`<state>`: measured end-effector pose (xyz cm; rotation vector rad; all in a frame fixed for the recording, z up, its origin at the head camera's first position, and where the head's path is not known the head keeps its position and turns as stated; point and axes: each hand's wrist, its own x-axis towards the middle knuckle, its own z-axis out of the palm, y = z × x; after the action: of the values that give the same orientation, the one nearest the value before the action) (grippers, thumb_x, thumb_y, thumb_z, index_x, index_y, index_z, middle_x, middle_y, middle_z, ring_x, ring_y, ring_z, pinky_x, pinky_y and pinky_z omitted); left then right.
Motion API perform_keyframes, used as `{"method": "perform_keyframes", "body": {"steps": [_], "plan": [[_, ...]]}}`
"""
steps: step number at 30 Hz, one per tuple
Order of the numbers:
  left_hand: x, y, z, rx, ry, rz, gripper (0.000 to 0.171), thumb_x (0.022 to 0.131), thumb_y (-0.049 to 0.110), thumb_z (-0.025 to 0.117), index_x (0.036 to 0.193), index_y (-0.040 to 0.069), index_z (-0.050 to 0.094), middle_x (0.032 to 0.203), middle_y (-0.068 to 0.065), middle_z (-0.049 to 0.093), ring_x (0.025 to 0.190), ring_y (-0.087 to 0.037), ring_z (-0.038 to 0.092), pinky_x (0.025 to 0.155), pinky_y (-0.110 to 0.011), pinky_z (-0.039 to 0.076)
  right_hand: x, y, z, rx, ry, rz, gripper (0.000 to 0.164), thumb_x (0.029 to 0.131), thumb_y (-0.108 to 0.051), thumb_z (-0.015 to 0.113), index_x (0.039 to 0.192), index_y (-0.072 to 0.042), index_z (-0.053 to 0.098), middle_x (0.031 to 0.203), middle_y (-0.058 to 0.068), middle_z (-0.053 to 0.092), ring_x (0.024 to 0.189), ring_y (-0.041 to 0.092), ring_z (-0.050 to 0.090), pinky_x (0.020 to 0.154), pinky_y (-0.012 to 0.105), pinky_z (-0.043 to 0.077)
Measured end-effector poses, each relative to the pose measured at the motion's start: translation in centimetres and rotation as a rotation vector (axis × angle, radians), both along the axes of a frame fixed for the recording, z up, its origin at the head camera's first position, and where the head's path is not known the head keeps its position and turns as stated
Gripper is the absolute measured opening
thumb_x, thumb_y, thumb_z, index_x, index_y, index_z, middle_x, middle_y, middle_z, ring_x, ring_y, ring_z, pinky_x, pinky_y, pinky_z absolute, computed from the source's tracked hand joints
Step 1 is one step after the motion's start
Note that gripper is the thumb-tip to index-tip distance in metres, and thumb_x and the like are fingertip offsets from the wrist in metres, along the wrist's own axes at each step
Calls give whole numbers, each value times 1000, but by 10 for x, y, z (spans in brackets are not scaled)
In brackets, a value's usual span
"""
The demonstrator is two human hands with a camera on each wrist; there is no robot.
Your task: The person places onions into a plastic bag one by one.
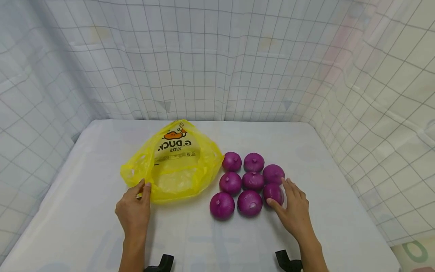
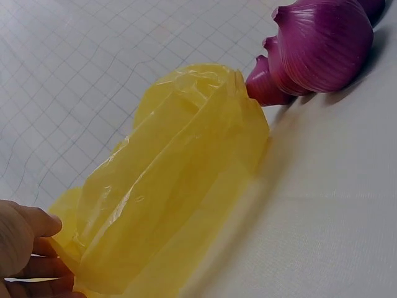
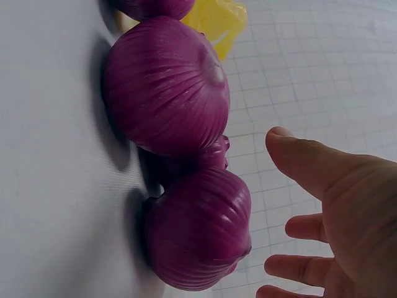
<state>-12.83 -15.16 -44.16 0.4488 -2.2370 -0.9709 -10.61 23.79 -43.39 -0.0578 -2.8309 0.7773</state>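
Observation:
A crumpled yellow plastic bag (image 1: 173, 166) printed "G.DUCK KIDS" lies on the white table (image 1: 204, 238). My left hand (image 1: 142, 186) pinches its near edge between thumb and fingers. The left wrist view shows those fingers (image 2: 31, 248) on the bag (image 2: 173, 186). Several purple onions sit in a cluster to the right of the bag. My right hand (image 1: 278, 190) is open with spread fingers beside the nearest right onion (image 1: 271, 193). In the right wrist view the right hand (image 3: 282, 186) hovers just off one onion (image 3: 198, 230), with another onion (image 3: 164, 87) behind it.
Grid-patterned white cloth walls (image 1: 217, 56) enclose the table on the left, back and right. The remaining onions (image 1: 238, 177) lie close together, the leftmost ones almost touching the bag. A black strap (image 1: 163, 262) shows at the near edge.

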Motion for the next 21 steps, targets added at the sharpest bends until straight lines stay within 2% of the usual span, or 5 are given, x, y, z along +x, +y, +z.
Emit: {"method": "perform_keyframes", "body": {"steps": [3,4,7,10,21], "plan": [[0,0,-1,-10,-13,-4,33,87,24,68,113,5,68,100,-17,73,78,-31,70,61,10,28,-2,2,-5,4,-43,0,81,81,-39,72,143,-4,35,146,24,37,129,47,34,100,67,27],[0,0,-1,-19,-20,-2,33,87,23,68,113,5,68,99,-17,73,78,-31,70,62,6,35,-2,2,-7,4,-62,-1,82,80,-39,72,143,-3,34,145,25,38,129,47,35,100,67,27],[0,-1,-1,-55,-26,2,31,86,21,69,112,4,68,96,-17,73,77,-31,69,64,-18,54,-3,4,-11,-3,-119,-4,84,81,-40,71,144,0,32,145,25,39,127,47,37,100,68,29],[0,-1,0,-81,-24,8,29,87,19,68,110,2,68,94,-19,73,78,-33,69,67,-44,56,-5,5,-15,-15,-150,-7,87,81,-40,71,145,2,30,144,26,39,126,48,39,100,67,30],[-1,-1,3,-72,-16,26,27,87,18,67,109,1,69,97,-19,72,84,-34,69,68,-43,56,-14,7,-20,-60,-216,-2,86,84,-38,68,145,5,25,141,30,40,126,48,44,99,65,36]]}}
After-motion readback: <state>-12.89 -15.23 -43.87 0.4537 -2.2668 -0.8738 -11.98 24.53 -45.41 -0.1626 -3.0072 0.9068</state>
